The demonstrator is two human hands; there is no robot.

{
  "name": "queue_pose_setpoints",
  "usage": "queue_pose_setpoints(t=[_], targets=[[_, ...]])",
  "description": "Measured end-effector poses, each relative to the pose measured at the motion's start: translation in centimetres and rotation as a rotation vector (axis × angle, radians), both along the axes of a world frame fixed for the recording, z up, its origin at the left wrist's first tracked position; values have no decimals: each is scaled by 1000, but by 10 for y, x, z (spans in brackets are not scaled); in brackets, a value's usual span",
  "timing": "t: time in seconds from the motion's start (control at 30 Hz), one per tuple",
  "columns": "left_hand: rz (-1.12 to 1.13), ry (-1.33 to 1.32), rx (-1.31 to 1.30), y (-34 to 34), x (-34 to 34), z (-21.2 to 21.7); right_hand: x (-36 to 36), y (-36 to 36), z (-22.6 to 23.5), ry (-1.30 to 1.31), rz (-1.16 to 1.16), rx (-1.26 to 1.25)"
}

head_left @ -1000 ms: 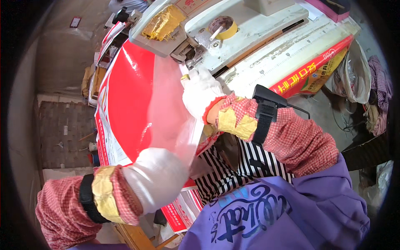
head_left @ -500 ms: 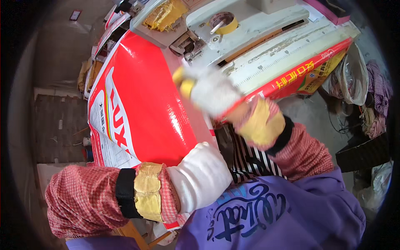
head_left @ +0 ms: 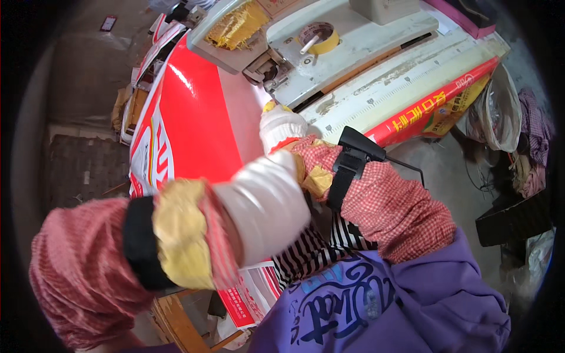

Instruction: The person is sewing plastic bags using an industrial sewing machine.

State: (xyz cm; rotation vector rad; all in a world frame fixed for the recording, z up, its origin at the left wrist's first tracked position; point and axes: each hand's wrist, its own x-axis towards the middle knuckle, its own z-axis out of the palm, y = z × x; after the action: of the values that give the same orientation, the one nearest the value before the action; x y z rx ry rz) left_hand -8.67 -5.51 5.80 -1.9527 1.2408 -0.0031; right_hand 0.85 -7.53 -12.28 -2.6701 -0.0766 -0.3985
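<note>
A large glossy red and white sack stretches from the left up to the sewing machine. My right hand, in a white knitted glove with yellow fingertips, is closed at the sack's right edge, just below the metal presser-foot part. Closer to me, my left hand lies over the sack's near right edge in a white glove. Motion smears it, and its fingers are turned away from view. Both wrists have red checked sleeves with black straps.
A roll of yellow tape with a white stick in it sits on the machine. Yellow fibrous material lies at its upper left. A red and yellow printed strip covers the table's front edge. A clear plastic bag hangs at right.
My right hand has come down and closed at the sack's edge by the machine. My left hand has moved up and forward, and the sack has shifted toward the machine.
</note>
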Motion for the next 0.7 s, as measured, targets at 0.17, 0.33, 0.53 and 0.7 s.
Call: queue_pose_setpoints(t=[0.17, 0.33, 0.53, 0.7], targets=[[153, 781, 366, 20, 38, 26, 21, 14, 9, 8, 71, -108], [516, 730, 526, 20, 52, 65, 19, 13, 8, -2, 31, 5], [493, 690, 559, 32, -34, 29, 24, 13, 14, 2, 117, -40], [474, 780, 144, -16, -18, -15, 41, 24, 4, 87, 62, 28]])
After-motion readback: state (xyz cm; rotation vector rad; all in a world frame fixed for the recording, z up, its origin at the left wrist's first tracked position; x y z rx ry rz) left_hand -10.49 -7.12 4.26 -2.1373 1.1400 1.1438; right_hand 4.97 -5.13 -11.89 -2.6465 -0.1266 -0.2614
